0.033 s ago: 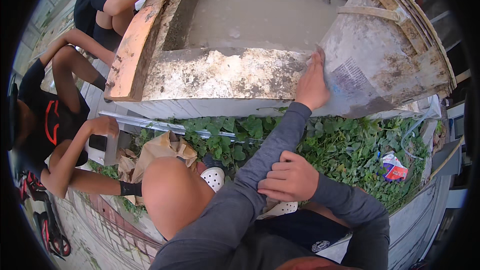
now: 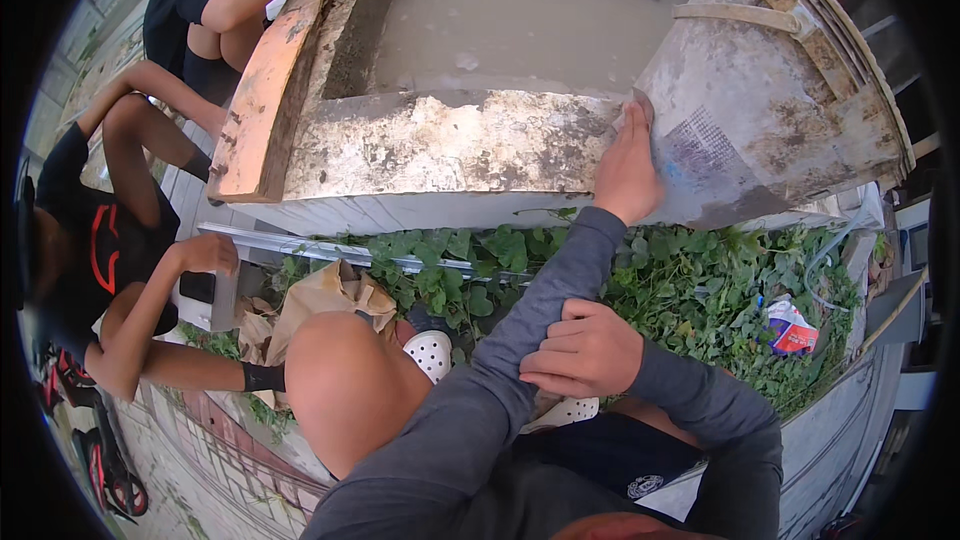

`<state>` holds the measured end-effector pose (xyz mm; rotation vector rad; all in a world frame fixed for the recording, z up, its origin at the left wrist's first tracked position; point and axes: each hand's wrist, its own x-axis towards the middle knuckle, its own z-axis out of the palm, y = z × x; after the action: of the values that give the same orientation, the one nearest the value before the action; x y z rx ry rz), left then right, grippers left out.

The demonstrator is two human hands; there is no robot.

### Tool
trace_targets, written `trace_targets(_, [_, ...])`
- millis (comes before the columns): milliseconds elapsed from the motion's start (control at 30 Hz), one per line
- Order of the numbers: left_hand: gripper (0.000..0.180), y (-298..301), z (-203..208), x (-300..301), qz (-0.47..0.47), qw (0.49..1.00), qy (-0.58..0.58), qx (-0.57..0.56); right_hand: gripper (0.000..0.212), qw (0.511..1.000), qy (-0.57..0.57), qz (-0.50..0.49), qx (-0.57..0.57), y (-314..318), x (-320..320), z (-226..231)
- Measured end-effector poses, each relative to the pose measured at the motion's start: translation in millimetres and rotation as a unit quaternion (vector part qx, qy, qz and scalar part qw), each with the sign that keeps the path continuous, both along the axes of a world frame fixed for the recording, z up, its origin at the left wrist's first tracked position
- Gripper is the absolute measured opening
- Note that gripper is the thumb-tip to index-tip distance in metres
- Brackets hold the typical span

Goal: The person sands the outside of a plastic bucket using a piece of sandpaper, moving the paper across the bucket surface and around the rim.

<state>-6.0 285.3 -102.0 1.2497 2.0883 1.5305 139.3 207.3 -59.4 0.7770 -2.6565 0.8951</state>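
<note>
My left hand (image 2: 628, 162) reaches forward to a concrete tank's pale, flaking rim (image 2: 440, 145), at the seam with a large curved grey panel (image 2: 790, 110). Its fingers lie together and press a thin grey-brown sheet (image 2: 642, 106), mostly hidden under them; its exact kind is unclear. The panel's surface beside the hand is wet and dark, with a mesh-like patch (image 2: 700, 148). My right hand (image 2: 584, 350) is closed around my left forearm, on the grey sleeve (image 2: 515, 345). Cloudy grey water (image 2: 520, 20) fills the tank.
A peach-coloured board (image 2: 262, 105) lies along the tank's left rim. Two people sit at the left, one near a phone (image 2: 198, 287). Leafy vines (image 2: 700, 290), metal strips (image 2: 380, 258), brown paper (image 2: 320, 310) and a torn packet (image 2: 790, 328) lie below the tank.
</note>
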Motion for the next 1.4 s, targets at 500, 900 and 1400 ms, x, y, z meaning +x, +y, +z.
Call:
trace_targets(500, [0.076,-22.5,35.4,53.1,0.031,0.987,0.121,-0.105,0.018,0.995,0.055,0.086,0.013,-20.5,-14.7,18.3])
trace_targets(900, [0.032,74.3,53.2,27.9,0.11,0.958,0.087,-0.251,0.008,0.971,0.207,-0.037,0.111,9.2,-5.8,60.8])
trace_targets(1400, [0.032,-68.2,254.7,-224.1,-0.145,0.907,0.124,-0.376,0.04,0.94,0.189,-0.272,-0.082,22.4,-27.7,57.8])
